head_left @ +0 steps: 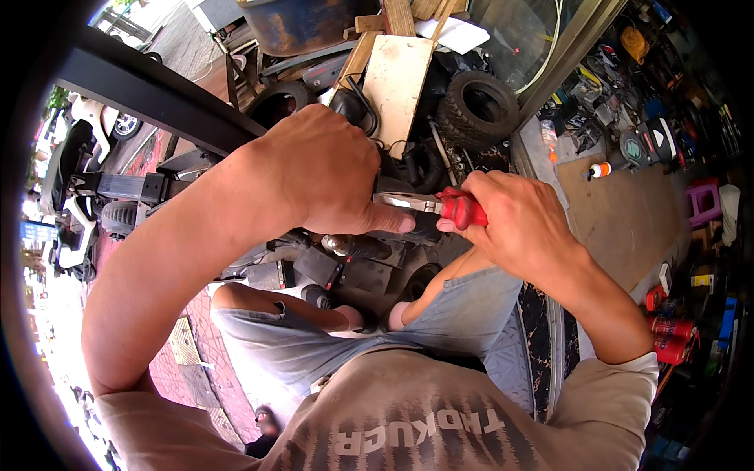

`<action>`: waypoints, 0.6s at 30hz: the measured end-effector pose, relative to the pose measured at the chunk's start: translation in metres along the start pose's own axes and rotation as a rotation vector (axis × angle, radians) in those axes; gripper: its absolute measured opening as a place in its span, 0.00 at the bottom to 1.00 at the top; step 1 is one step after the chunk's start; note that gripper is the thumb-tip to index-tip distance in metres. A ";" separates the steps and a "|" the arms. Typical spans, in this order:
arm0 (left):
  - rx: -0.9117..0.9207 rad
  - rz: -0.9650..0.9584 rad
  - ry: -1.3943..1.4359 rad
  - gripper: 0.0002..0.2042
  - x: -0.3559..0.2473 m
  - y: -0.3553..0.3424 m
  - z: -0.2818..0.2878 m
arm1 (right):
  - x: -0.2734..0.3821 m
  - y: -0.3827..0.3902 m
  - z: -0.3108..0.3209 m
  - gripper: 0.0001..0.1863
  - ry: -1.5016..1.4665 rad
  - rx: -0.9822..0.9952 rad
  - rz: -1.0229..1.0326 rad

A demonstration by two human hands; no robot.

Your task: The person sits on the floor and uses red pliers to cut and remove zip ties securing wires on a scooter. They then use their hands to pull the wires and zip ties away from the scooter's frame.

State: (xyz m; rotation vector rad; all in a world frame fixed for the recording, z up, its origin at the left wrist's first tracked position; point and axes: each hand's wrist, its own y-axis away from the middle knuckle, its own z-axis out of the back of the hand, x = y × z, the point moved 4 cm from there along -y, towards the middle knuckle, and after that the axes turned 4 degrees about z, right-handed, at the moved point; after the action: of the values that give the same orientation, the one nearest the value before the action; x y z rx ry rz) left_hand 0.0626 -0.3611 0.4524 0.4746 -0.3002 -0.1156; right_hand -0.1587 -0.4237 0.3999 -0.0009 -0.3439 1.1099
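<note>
My right hand (pixel 522 224) is closed round the red handles of a pair of pliers (pixel 463 209). The metal jaws point left and reach to my left hand (pixel 326 173). That hand is closed, palm down, with its thumb stretched toward the jaws. Whatever its fingers hold is hidden behind the hand; a dark edge shows just beside the knuckles. Below the hands, between my knees, are dark mechanical parts (pixel 357 275), among them a rounded metal piece (pixel 338 245). What the jaws grip cannot be made out.
Beyond my hands lie a loose tyre (pixel 479 106), a pale board (pixel 393 86) and timber offcuts. A dark metal beam (pixel 157 86) runs along the left, near parked scooters (pixel 78 165). Cluttered tools, a purple stool (pixel 701 202) and red cans (pixel 671 337) stand right.
</note>
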 end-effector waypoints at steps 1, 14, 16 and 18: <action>-0.044 -0.012 -0.026 0.41 -0.002 0.002 -0.001 | 0.001 0.000 0.001 0.24 0.004 -0.011 -0.010; -0.162 0.014 -0.137 0.45 -0.012 0.007 0.001 | 0.004 -0.004 0.006 0.22 -0.015 0.125 -0.143; -0.153 0.017 -0.141 0.45 -0.013 0.007 0.002 | 0.004 -0.005 0.006 0.23 -0.059 0.145 -0.168; -0.145 0.024 -0.146 0.45 -0.013 0.007 0.003 | 0.004 -0.007 0.007 0.24 -0.081 0.145 -0.175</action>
State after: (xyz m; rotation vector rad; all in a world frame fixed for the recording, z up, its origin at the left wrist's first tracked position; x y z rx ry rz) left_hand 0.0497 -0.3538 0.4553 0.3193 -0.4376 -0.1478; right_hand -0.1531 -0.4243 0.4085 0.1991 -0.3288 0.9609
